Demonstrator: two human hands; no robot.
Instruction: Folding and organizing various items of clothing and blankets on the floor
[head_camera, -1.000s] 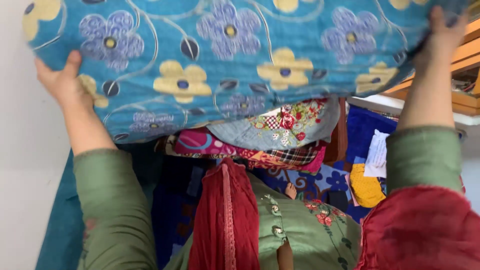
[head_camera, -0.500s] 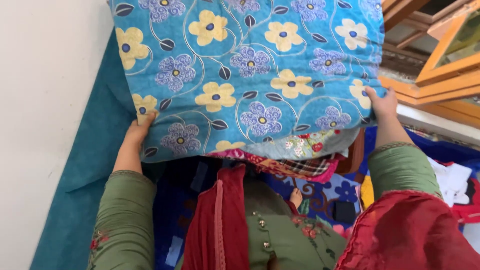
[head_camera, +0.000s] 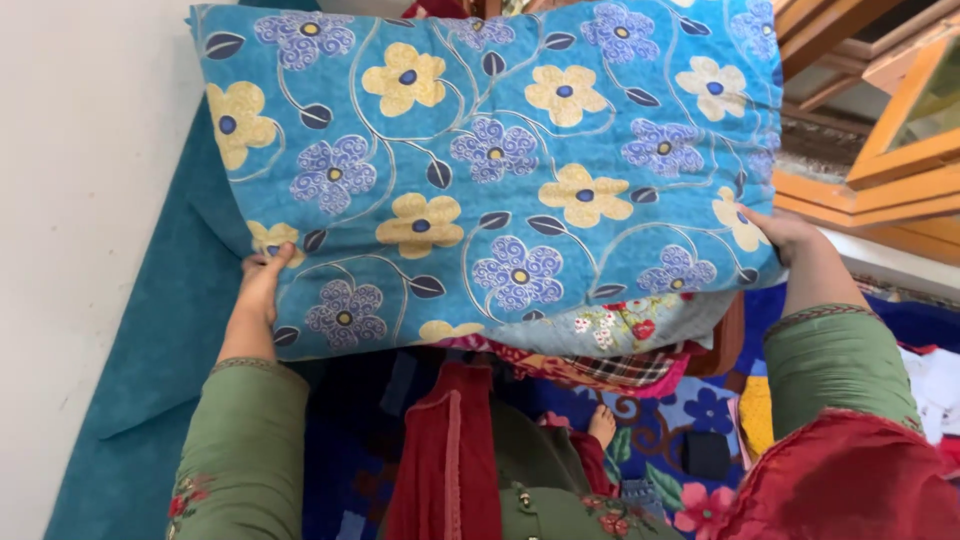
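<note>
Quilted cotton, blue with yellow and violet flowers: the folded quilt (head_camera: 480, 170) is up in front of me, resting on a stack of other folded cloth (head_camera: 620, 335). My left hand (head_camera: 262, 285) cups its lower left edge, thumb on the face; my right hand (head_camera: 785, 232) clasps the right edge, fingers hidden behind. Judgement: soft, bulky, moderately heavy, prone to sag in the middle and unfold; best held at both ends, under the fold. Around: teal fabric (head_camera: 150, 330) along the white wall (head_camera: 70, 200) to the left, wooden frames (head_camera: 880, 150) crowding the right, patterned bedding (head_camera: 690, 420) below. Those frames could snag the right corner.
</note>
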